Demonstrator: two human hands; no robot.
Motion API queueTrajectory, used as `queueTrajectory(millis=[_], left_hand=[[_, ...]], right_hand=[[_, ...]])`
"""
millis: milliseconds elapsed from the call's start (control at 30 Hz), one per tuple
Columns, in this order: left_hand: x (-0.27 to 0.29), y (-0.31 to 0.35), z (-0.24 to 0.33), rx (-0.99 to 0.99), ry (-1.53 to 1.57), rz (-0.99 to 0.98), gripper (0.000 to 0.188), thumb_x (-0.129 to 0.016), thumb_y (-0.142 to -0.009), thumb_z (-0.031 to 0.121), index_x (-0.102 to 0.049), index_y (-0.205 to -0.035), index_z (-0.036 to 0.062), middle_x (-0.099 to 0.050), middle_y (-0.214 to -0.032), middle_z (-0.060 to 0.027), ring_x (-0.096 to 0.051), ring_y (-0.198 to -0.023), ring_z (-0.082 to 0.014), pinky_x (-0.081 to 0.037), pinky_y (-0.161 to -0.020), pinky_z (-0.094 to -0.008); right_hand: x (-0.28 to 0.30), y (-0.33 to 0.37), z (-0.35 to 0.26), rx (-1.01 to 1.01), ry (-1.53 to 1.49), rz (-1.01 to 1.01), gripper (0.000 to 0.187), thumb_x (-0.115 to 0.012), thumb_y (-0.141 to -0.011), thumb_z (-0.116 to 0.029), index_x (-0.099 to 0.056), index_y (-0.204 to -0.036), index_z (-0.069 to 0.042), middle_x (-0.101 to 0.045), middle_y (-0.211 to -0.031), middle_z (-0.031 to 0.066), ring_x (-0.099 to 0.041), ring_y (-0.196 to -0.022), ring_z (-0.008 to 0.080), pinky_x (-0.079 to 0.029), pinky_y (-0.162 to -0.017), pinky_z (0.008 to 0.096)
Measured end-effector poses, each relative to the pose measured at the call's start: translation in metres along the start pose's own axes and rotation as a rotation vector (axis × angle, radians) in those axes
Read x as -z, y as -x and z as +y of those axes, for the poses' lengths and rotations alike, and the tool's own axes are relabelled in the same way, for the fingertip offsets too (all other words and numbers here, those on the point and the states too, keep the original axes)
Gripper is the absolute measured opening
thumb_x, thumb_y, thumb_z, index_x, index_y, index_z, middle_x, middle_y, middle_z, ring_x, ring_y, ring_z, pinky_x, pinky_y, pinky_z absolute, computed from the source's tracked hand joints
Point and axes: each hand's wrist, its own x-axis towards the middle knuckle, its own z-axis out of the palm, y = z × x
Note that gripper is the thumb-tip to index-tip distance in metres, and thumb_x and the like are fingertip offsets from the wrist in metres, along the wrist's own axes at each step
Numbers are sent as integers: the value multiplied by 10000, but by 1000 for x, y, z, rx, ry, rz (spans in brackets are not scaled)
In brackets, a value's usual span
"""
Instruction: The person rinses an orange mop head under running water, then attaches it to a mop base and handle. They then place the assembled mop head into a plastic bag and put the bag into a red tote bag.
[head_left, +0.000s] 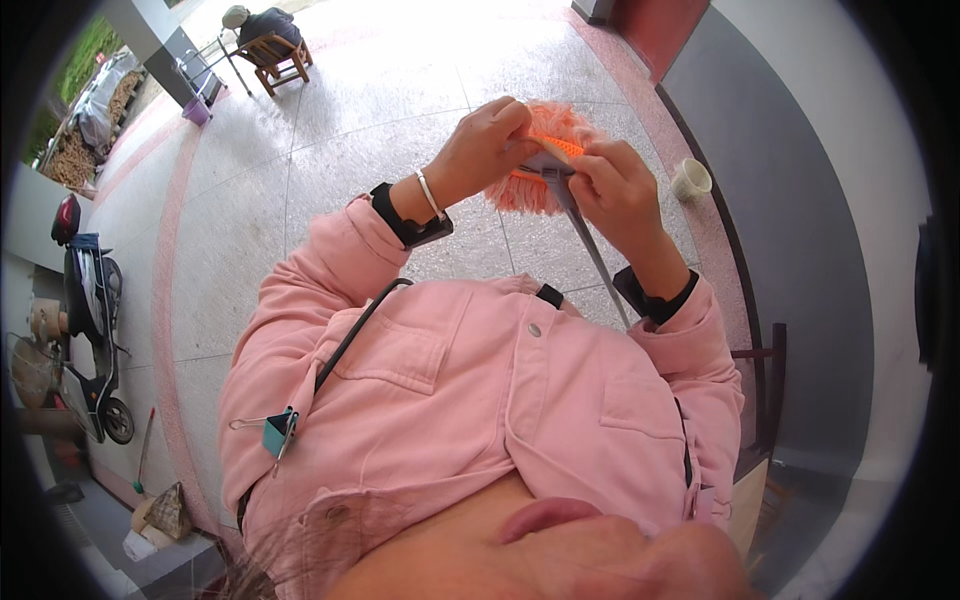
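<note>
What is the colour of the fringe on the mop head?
The fringe is pinkish orange, best seen in the head view.

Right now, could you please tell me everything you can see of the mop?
The mop has a shaggy orange-pink fringe, apparently of yarn, around a bright orange mesh backing, with a grey, plastic-looking bracket and grey handle. The left hand and right hand hold its head, raised over the tiled floor; the handle slants toward the jacket, its end hidden.
</note>
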Motion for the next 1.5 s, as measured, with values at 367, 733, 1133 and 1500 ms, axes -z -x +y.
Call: queueTrajectory(millis=[367, 733, 1133, 1500], left_hand=[[-2, -17, -23, -164, -163, 133, 152, -659, -833, 160, -550, -855, 56, -510, -708, -70, -534, -593, -219, -454, -531, -315], [29, -55, -34, -408, -488, 138, 203, -626, -875, 240, -518, -812, 80, -509, -672, -44, -541, -545, -199, -447, -483, -299], [44, -3, -60, 535, 1044, -236, 270, -522, -958, 291, -619, -984, 41, -615, -844, -30, -590, -747, -108, -489, -664, -234], [16, 35, -49, 691, 1163, -351, 770, -555, -860, 572, -407, -1316, -31, -537, -1182, -124, -509, -1087, -165, -450, -884, -310]], right_hand=[[-15, 50, 53, -1018, -711, 113, 686, -763, -771, -198, -407, -1337, -45, -546, -1158, 97, -539, -1020, 173, -476, -833, 315], [-68, 99, 57, -1030, -680, -250, 399, -561, -915, -413, -533, -727, -62, -453, -563, -29, -393, -516, 49, -284, -454, 249], [-47, 76, 75, -961, -663, -392, 390, -508, -946, -389, -659, -883, -35, -401, -508, -62, -343, -446, 17, -242, -412, 227], [-56, 92, 80, -913, -667, -367, 567, -369, -950, -554, -437, -611, -104, -398, -478, -29, -353, -411, 65, -237, -386, 241]])
